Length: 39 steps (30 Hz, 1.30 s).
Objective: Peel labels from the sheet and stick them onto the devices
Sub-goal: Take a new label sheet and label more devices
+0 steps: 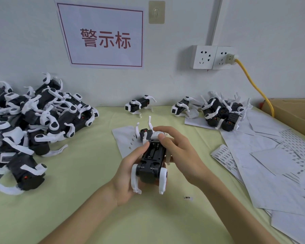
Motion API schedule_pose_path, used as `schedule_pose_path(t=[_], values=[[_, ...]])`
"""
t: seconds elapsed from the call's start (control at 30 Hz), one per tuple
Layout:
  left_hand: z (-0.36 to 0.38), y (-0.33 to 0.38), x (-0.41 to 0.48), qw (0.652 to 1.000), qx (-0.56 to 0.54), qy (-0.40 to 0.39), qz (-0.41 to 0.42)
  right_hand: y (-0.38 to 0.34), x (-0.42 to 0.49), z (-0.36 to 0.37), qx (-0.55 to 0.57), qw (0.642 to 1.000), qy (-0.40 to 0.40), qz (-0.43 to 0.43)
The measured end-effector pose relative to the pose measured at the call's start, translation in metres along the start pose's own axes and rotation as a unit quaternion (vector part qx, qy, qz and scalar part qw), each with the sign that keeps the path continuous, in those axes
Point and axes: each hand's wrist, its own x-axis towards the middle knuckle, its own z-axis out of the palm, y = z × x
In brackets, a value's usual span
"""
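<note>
Left hand (128,173) and right hand (180,152) clasp the upturned device (152,162) above the table (77,199), midway between pile (42,120) and label sheets (271,173)

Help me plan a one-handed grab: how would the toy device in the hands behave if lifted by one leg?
Probably light: the left hand cradles the toy device belly-up without visible strain. Its thin white legs look springy or breakable, so a leg grip seems risky. The glossy black shell may slip; the right hand also steadies it.
</note>
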Motion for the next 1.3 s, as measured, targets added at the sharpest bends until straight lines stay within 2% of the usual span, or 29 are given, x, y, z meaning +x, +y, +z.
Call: schedule_pose_path(t=[0.17,0.3,0.47,0.57,0.67,0.83,0.9,0.97,1.07,1.3], values=[[-0.002,0.001,0.001,1.0,-0.002,0.004,0.023,0.005,0.001,0.001,-0.003,0.999,0.031,-0.025],[-0.014,0.012,0.001,0.993,-0.083,0.011,0.083,0.01,0.001,0.003,0.049,0.994,0.09,-0.031],[-0.042,0.031,0.004,0.959,-0.165,0.136,0.184,0.024,-0.003,0.006,-0.154,0.977,0.104,-0.106],[-0.056,0.032,0.008,0.956,-0.159,0.193,0.154,0.027,-0.003,0.006,-0.205,0.97,0.036,-0.125],[-0.063,0.029,0.013,0.959,-0.151,0.212,0.115,0.034,-0.002,0.009,-0.352,0.926,-0.041,-0.132],[-0.064,0.025,0.019,0.964,-0.104,0.222,0.106,0.041,0.004,0.0,-0.498,0.865,-0.058,-0.029],[-0.065,0.024,0.02,0.964,-0.09,0.227,0.105,0.042,0.005,-0.006,-0.513,0.856,-0.048,0.031],[-0.066,0.024,0.02,0.964,-0.096,0.226,0.103,0.042,0.004,-0.009,-0.501,0.863,-0.021,0.057],[-0.066,0.025,0.021,0.964,-0.101,0.223,0.102,0.039,0.004,-0.005,-0.479,0.877,-0.004,0.032],[-0.065,0.024,0.02,0.958,-0.097,0.248,0.107,0.044,-0.001,0.013,-0.533,0.845,-0.028,0.027]])
